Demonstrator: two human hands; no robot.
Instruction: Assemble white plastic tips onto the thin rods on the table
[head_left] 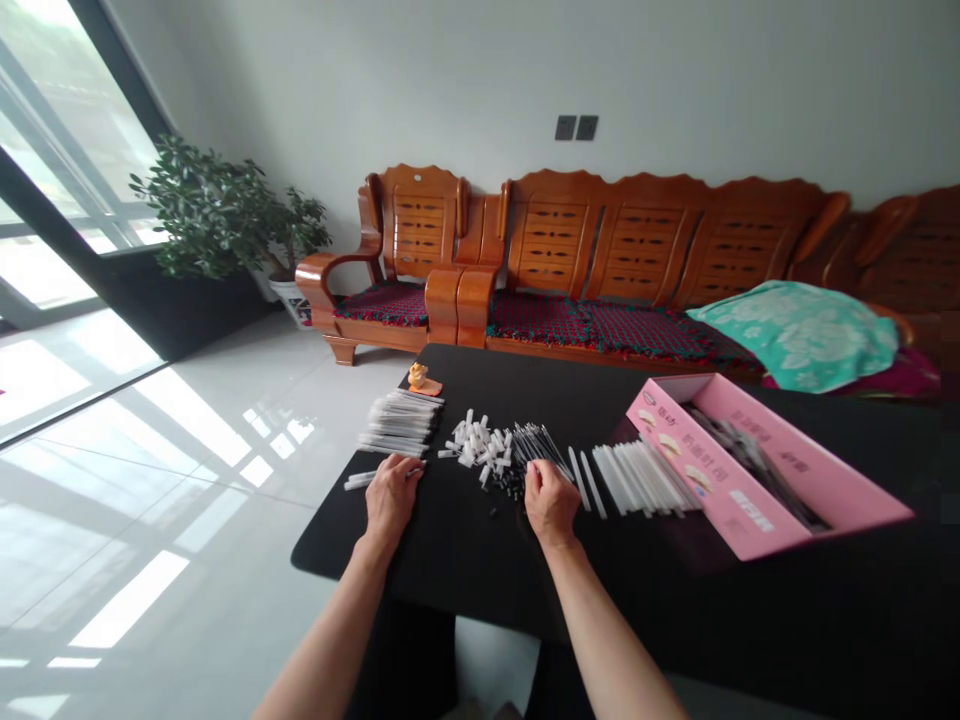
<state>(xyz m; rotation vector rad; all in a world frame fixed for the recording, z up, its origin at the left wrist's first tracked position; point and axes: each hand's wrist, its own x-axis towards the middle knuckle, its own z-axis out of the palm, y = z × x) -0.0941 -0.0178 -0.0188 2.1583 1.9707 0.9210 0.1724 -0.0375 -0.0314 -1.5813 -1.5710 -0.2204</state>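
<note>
Head view, left fingers (395, 470) pinching white plastic tube (361, 481), right fingers (541, 476) bunched on thin clear rods (541, 447)

On table (450, 565), left to right: stick bundle (397, 423), loose pieces (476, 443), thin rods (541, 447), row of sticks (637, 478), open box (750, 465) at right end. Small ornament (418, 376) behind bundle. Left hand (390, 498) on single stick (375, 479), just before bundle. Right hand (551, 503) just before rods. Behind table: armchair (397, 265), then sofa (637, 245) along wall, blanket (795, 335) on sofa. Potted plant (225, 210) left of armchair, beside window (67, 150).
</note>
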